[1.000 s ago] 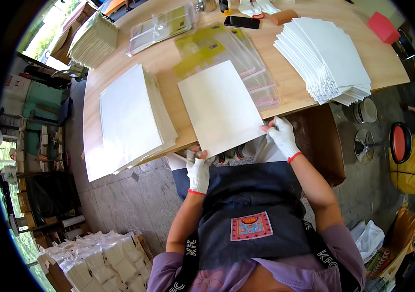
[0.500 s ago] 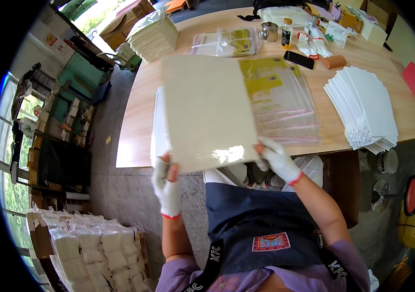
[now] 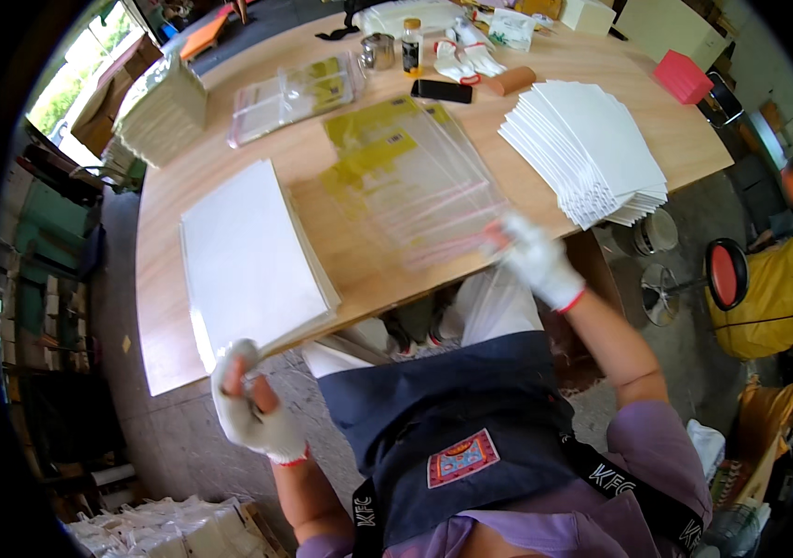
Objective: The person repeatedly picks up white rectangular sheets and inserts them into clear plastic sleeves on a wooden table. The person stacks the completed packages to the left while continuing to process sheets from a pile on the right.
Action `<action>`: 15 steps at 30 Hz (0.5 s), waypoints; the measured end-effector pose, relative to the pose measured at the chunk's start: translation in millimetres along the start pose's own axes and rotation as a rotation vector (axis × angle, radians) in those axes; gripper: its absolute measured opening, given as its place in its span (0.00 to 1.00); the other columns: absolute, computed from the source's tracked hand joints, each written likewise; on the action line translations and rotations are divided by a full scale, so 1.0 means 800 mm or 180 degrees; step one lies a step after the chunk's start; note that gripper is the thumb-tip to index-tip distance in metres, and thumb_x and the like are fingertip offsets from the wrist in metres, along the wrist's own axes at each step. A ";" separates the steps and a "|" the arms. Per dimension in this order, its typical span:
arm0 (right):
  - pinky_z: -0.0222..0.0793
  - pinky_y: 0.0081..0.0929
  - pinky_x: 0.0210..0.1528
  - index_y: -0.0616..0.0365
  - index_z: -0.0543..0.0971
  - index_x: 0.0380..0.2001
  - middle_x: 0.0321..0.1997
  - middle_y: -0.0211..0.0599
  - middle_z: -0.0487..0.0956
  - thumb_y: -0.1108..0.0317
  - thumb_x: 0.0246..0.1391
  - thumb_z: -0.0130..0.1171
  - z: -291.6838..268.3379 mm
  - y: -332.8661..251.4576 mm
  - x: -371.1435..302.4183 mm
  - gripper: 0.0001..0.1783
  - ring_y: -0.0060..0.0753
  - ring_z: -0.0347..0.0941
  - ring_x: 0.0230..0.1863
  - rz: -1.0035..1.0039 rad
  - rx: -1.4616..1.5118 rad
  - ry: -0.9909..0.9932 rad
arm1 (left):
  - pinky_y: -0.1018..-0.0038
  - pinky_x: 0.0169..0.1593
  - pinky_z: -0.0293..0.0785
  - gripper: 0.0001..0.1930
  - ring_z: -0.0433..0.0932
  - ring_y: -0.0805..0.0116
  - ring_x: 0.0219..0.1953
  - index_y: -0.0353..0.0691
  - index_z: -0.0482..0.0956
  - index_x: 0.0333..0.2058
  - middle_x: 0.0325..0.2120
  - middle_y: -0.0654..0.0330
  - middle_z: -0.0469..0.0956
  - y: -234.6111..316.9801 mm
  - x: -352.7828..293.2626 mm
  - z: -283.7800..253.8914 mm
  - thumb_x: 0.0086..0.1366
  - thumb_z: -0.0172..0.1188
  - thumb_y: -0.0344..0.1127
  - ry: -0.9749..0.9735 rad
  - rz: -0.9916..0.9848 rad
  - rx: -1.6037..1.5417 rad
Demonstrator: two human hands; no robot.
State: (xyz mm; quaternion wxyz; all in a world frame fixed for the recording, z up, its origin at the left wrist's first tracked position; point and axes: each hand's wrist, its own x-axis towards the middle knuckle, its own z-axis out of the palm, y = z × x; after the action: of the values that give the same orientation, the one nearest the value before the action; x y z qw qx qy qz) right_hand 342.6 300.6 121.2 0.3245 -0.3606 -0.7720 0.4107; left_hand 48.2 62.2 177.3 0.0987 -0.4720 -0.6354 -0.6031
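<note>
My left hand (image 3: 252,405), in a white fingertip-less glove with a red cuff, is beside the near corner of a stack of white boards (image 3: 247,251) on the table's left. Its thumb and fingers are apart, with nothing seen between them. My right hand (image 3: 536,260), gloved the same way, is smeared by motion at the near right corner of a fanned pile of clear plastic sleeves (image 3: 415,186) with yellow-green printed ends. Whether its fingers grip a sleeve cannot be made out. Farther right lies a fanned stack of white cards (image 3: 592,149).
A wooden table (image 3: 168,307) carries a tall stack of packs (image 3: 162,107), bundled sleeves (image 3: 294,98), a metal cup (image 3: 378,51), a bottle (image 3: 412,46), a phone (image 3: 443,90), a brown roll (image 3: 513,80) and spare gloves (image 3: 466,60). A red-seated stool (image 3: 726,274) stands to the right.
The cream board that both hands held up has left them. My hands have moved apart, the right one over the sleeves' near edge. The view has turned, showing the left stack fully.
</note>
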 end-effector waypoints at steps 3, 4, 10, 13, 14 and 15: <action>0.68 0.40 0.35 0.55 0.73 0.34 0.31 0.45 0.77 0.58 0.53 0.53 -0.130 0.006 -0.008 0.13 0.50 0.74 0.34 -0.0056 -0.2530 0.1280 | 0.70 0.44 0.70 0.13 0.74 0.60 0.38 0.31 0.73 0.42 0.38 0.51 0.75 0.067 0.017 0.021 0.57 0.51 0.25 -0.0873 0.1187 -0.1547; 0.68 0.39 0.36 0.54 0.73 0.35 0.34 0.42 0.77 0.55 0.53 0.52 -0.164 0.022 -0.017 0.14 0.48 0.74 0.36 0.0561 -0.3069 0.1339 | 0.71 0.43 0.70 0.12 0.74 0.60 0.38 0.32 0.73 0.41 0.37 0.52 0.75 0.081 0.028 0.034 0.57 0.51 0.26 -0.1242 0.1443 -0.1972; 0.67 0.38 0.40 0.52 0.72 0.39 0.41 0.38 0.75 0.52 0.50 0.56 -0.222 0.057 -0.015 0.18 0.44 0.72 0.41 0.0485 -0.3874 0.0831 | 0.72 0.38 0.70 0.09 0.74 0.62 0.33 0.35 0.75 0.36 0.33 0.54 0.75 0.141 0.076 0.050 0.56 0.53 0.30 -0.2120 0.1986 -0.2681; 0.67 0.37 0.39 0.52 0.73 0.40 0.41 0.37 0.75 0.52 0.50 0.55 -0.230 0.073 -0.010 0.18 0.43 0.72 0.41 0.0465 -0.3763 0.0842 | 0.72 0.35 0.70 0.08 0.73 0.62 0.31 0.37 0.76 0.33 0.31 0.55 0.75 0.152 0.085 0.060 0.56 0.55 0.32 -0.2319 0.2067 -0.2755; 0.67 0.38 0.39 0.52 0.73 0.39 0.41 0.37 0.75 0.52 0.51 0.54 -0.232 0.075 -0.009 0.18 0.43 0.72 0.42 0.0467 -0.3790 0.0773 | 0.73 0.35 0.70 0.07 0.73 0.63 0.30 0.37 0.76 0.32 0.30 0.55 0.75 0.157 0.086 0.063 0.56 0.55 0.33 -0.2376 0.2076 -0.2771; 0.67 0.38 0.39 0.52 0.74 0.39 0.41 0.37 0.75 0.52 0.51 0.54 -0.236 0.076 -0.009 0.18 0.43 0.72 0.42 0.0471 -0.3817 0.0706 | 0.73 0.34 0.70 0.07 0.73 0.63 0.30 0.38 0.77 0.32 0.30 0.56 0.75 0.159 0.090 0.066 0.56 0.55 0.33 -0.2420 0.2060 -0.2779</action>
State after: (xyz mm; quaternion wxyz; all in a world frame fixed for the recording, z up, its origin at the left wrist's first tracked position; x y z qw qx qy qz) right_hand 514.4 394.2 152.4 0.1141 -0.5736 -0.8032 -0.1137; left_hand 124.4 119.8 299.5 -0.1566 -0.8157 -0.1493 -0.5365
